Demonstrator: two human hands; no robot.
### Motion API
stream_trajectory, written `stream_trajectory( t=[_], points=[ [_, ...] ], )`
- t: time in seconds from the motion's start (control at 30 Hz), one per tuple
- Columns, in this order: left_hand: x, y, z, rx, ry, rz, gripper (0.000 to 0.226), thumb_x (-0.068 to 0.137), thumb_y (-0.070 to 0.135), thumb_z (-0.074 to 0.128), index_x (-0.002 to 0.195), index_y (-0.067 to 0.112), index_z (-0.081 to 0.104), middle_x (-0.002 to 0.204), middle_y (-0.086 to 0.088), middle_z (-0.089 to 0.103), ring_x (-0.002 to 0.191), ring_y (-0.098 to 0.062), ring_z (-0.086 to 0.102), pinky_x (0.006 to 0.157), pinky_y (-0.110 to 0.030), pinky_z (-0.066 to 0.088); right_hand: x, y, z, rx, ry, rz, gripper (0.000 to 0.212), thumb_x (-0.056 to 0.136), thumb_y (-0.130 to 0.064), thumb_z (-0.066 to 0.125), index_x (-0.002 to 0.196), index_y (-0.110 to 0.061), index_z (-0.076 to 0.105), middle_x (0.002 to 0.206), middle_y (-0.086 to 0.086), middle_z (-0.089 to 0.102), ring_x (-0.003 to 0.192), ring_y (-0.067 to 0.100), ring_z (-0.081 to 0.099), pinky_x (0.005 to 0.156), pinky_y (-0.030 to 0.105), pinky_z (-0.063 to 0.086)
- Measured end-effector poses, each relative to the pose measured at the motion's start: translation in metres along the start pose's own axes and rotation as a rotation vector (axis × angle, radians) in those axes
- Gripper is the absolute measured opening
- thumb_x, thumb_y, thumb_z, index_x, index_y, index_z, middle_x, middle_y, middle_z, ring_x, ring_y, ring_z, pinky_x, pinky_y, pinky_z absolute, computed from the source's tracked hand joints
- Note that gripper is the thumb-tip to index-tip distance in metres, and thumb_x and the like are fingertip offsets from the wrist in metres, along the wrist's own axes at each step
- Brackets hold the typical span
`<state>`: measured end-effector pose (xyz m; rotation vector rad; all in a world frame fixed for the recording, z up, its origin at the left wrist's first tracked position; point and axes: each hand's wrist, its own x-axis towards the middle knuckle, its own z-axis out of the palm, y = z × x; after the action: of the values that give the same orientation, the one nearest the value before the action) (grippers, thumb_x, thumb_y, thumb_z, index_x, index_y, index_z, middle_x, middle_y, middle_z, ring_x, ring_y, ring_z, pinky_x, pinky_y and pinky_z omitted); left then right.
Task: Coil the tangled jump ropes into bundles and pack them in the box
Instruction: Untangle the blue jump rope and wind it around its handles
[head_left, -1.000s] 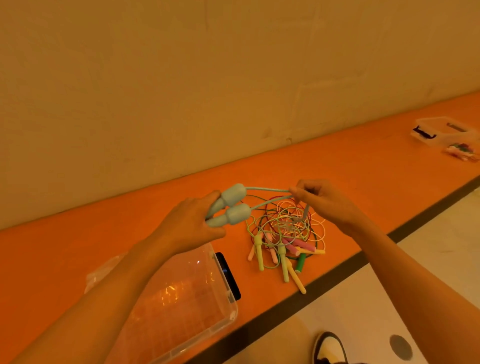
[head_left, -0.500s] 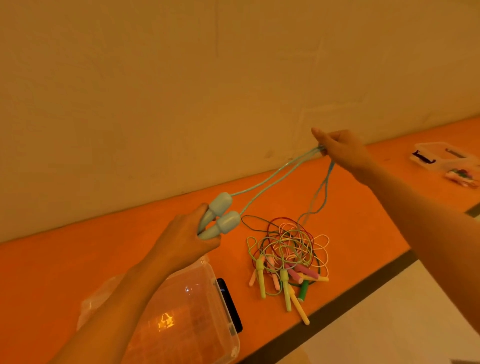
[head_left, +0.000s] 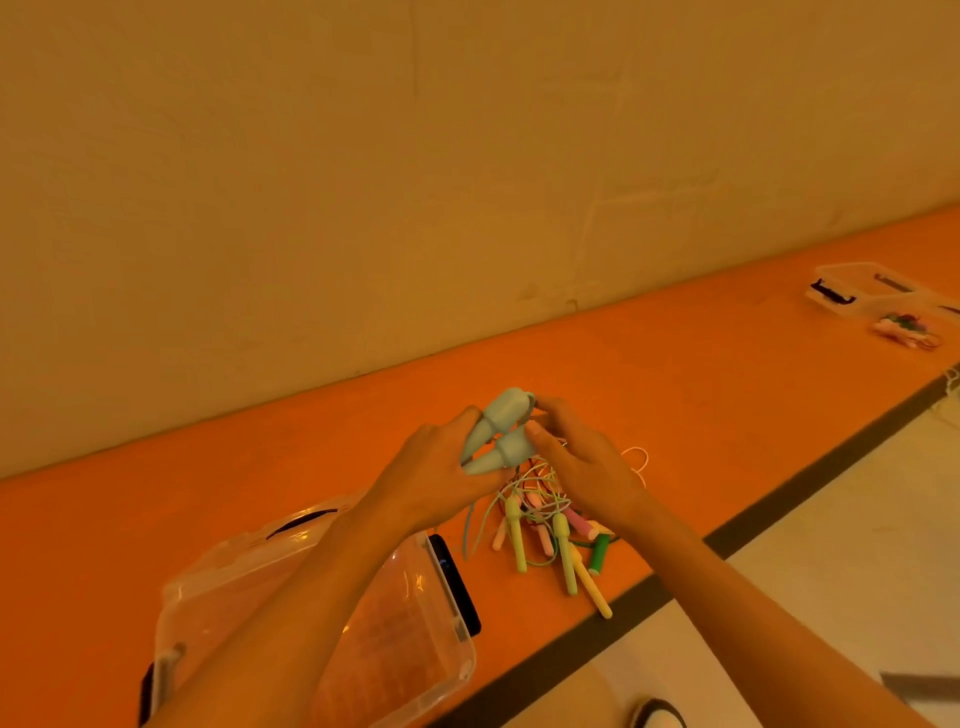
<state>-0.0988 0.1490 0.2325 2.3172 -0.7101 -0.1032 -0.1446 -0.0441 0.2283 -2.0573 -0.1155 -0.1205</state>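
Left hand (head_left: 436, 467) wrapped tight round two blue handles (head_left: 498, 431), side by side, fat ends up. Right hand (head_left: 587, 467) curled at the tops of them, seemingly pinching the blue cord (head_left: 469, 530) there. Some of that cord dangling loose under the left hand, so likely only partway to a bundle. Just below, on the orange bench (head_left: 260, 483), the pile of other ropes (head_left: 550, 525), all in a knot. Clear box (head_left: 447, 649) beside the pile, under the left arm, no rope seen inside. Nearly all of the job left.
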Motion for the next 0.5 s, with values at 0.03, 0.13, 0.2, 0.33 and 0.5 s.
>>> stream_trajectory(
  t=[0.03, 0.13, 0.2, 0.33, 0.5],
  points=[
    [-0.002, 0.001, -0.001, 0.005, -0.006, 0.015, 0.030, 0.083, 0.044, 0.074, 0.084, 0.035, 0.045, 0.070, 0.004, 0.054, 0.058, -0.014, 0.050, 0.051, -0.032, 0.029, -0.002, -0.001, -0.002, 0.021, 0.022, -0.009, 0.032, 0.099, -0.040, 0.051, 0.130, -0.040, 0.048, 0.110, -0.020, 0.066, 0.101, -0.008, 0.061, 0.083, 0.024, 0.050],
    [-0.011, 0.008, -0.002, 0.025, -0.045, 0.056, 0.034, 0.081, 0.050, 0.074, 0.080, 0.046, 0.040, 0.066, 0.008, 0.052, 0.054, -0.007, 0.047, 0.048, -0.025, 0.027, -0.007, -0.002, -0.006, 0.057, 0.004, -0.041, 0.024, 0.094, -0.046, 0.055, 0.117, -0.039, 0.055, 0.096, -0.002, 0.068, 0.090, 0.019, 0.064, 0.077, 0.044, 0.050],
    [-0.017, 0.013, -0.002, 0.035, -0.063, 0.074, 0.034, 0.081, 0.055, 0.073, 0.082, 0.048, 0.040, 0.067, 0.008, 0.053, 0.054, -0.006, 0.048, 0.048, -0.024, 0.028, -0.010, -0.002, -0.006, 0.041, -0.044, -0.066, 0.019, 0.094, -0.049, 0.054, 0.108, -0.037, 0.057, 0.090, 0.013, 0.061, 0.078, 0.028, 0.056, 0.070, 0.050, 0.045],
    [-0.025, 0.013, -0.006, 0.021, -0.036, 0.103, 0.033, 0.081, 0.058, 0.072, 0.084, 0.053, 0.040, 0.063, 0.011, 0.051, 0.055, -0.005, 0.049, 0.047, -0.021, 0.027, -0.009, -0.010, -0.007, 0.082, -0.091, -0.075, 0.025, 0.094, -0.046, 0.056, 0.106, -0.024, 0.058, 0.088, 0.024, 0.055, 0.072, 0.019, 0.049, 0.064, 0.041, 0.040],
    [-0.029, 0.011, -0.005, 0.146, 0.007, 0.151, 0.038, 0.077, 0.069, 0.068, 0.090, 0.041, 0.046, 0.065, 0.011, 0.053, 0.056, -0.007, 0.049, 0.051, -0.027, 0.029, -0.016, -0.014, -0.001, 0.062, -0.115, -0.083, 0.024, 0.094, -0.049, 0.051, 0.105, -0.031, 0.061, 0.083, 0.000, 0.060, 0.072, 0.009, 0.053, 0.064, 0.032, 0.043]
  ],
)
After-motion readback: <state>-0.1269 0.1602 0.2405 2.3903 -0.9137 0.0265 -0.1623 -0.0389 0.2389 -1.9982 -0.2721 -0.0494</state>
